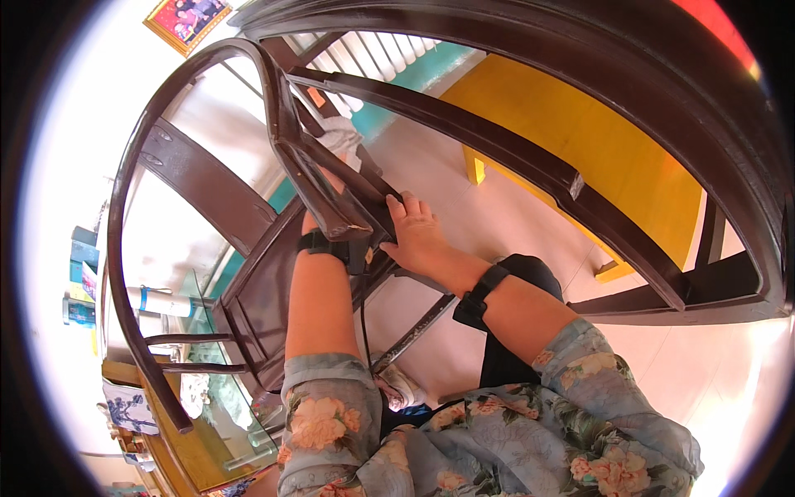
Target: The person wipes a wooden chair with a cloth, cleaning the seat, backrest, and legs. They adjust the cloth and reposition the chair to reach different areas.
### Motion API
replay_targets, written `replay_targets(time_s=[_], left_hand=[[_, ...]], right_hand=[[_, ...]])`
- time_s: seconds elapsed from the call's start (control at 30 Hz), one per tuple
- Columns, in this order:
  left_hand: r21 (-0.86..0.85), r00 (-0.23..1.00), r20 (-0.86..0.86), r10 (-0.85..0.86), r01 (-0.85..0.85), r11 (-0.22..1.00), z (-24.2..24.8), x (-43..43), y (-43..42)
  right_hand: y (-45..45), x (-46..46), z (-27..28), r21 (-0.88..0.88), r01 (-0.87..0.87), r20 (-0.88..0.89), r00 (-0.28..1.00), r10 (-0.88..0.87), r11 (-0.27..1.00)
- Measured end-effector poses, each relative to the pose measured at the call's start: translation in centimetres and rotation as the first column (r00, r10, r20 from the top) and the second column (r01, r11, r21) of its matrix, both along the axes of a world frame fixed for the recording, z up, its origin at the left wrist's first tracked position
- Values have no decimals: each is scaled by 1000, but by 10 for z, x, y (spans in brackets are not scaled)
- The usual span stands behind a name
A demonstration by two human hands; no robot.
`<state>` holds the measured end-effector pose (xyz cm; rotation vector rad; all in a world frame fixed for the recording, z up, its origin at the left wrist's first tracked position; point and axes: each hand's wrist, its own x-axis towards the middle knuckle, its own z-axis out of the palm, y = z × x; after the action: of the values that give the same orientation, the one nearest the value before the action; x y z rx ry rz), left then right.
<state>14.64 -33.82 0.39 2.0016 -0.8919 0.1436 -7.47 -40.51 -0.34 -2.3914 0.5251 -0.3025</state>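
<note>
A dark brown wooden armchair [118, 205] with a curved, rounded top rail and a flat back splat [205, 186] lies before me, seen at a steep angle. My right hand [415, 233] grips a dark wooden member near the rail's scrolled end, fingers over its edge. My left forearm passes beneath that rail end. Beyond it, my left hand [333, 177] is largely hidden by the chair's wood and a white cloth [341, 136], which it appears to hold against the chair. Black straps sit on both my forearms, and a thin cable hangs from the left one.
A large curved dark wooden frame [627, 56] arches on the right, with a yellow table [540, 105] behind it. A white radiator [379, 56] stands at the far wall. A glass-topped table [230, 385] holding a white roll [168, 301] is on the left.
</note>
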Motion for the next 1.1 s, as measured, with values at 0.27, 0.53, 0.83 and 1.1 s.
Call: replay_targets(time_s=[0.27, 0.53, 0.83, 1.1], left_hand=[[56, 999, -27, -42, 44, 997, -21, -9, 0], [27, 995, -50, -81, 83, 996, 48, -22, 10], [-252, 996, -73, 57, -73, 965, 129, -5, -11], [-244, 990, 42, 136, -122, 962, 84, 21, -27]], right_hand=[[0, -2, -1, -86, -2, 1, 1000, 2, 996], [0, -1, -6, -56, -5, 3, 1000, 6, 998], [-2, -1, -10, -61, -13, 45, 999, 16, 998], [-3, -2, -3, 23, -16, 31, 999, 15, 1000]])
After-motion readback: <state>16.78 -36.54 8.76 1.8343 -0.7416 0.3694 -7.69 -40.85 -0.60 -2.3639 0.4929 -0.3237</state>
